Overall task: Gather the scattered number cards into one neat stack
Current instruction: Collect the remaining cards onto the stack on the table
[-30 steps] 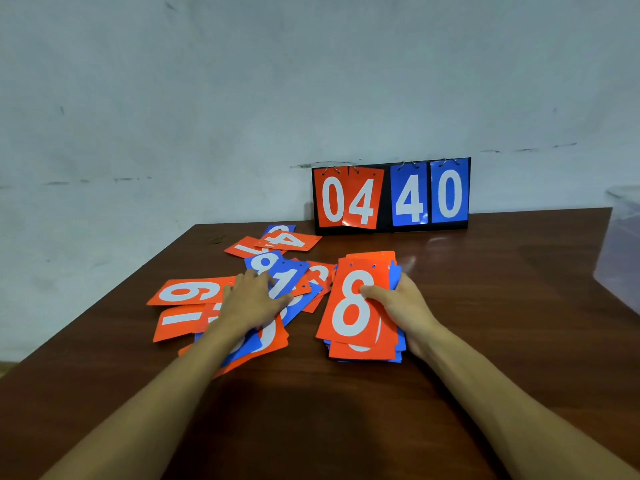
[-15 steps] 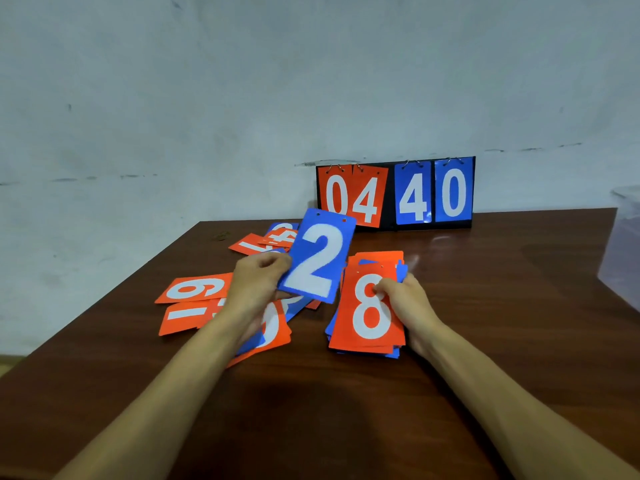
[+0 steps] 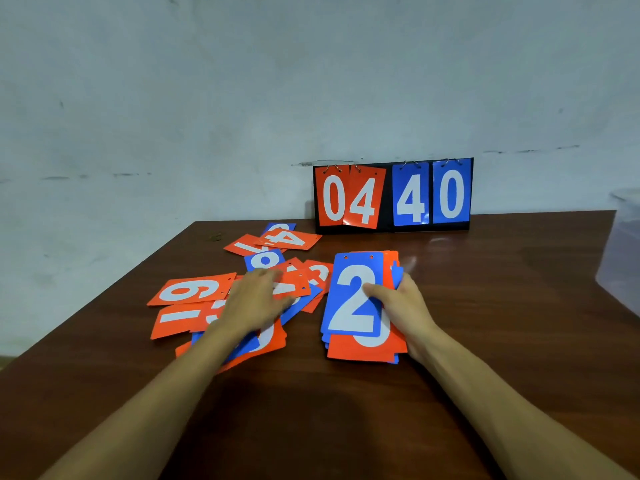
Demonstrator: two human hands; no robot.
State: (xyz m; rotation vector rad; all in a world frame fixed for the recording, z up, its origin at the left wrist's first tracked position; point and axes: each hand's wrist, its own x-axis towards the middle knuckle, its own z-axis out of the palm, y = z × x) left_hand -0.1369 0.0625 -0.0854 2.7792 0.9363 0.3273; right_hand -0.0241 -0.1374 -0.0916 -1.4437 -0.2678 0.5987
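Loose cards (image 3: 304, 282) lie overlapping at the bench's (image 3: 502, 341) nine o'clock, with an orange 6 card (image 3: 194, 289) and an orange 1 card (image 3: 178, 317) outermost. The left hand (image 3: 256, 301) rests on this spread, its fingers stretched flat and released, grasping nothing. At that hand's twelve o'clock lies a blue 8 card (image 3: 265, 259), with an orange 4 card (image 3: 289, 240) farther back. At its three o'clock sits the stack (image 3: 363, 353), topped by a blue 2 card (image 3: 351, 306). The right hand (image 3: 407, 313) grasps the stack, thumb on the 2 and fingers curled round the right edge. At the stack's twelve o'clock a scoreboard (image 3: 393, 197) reading 04 40 stands against the wall (image 3: 207, 98). A clear tub (image 3: 623, 258) sits at the bench's three o'clock edge.
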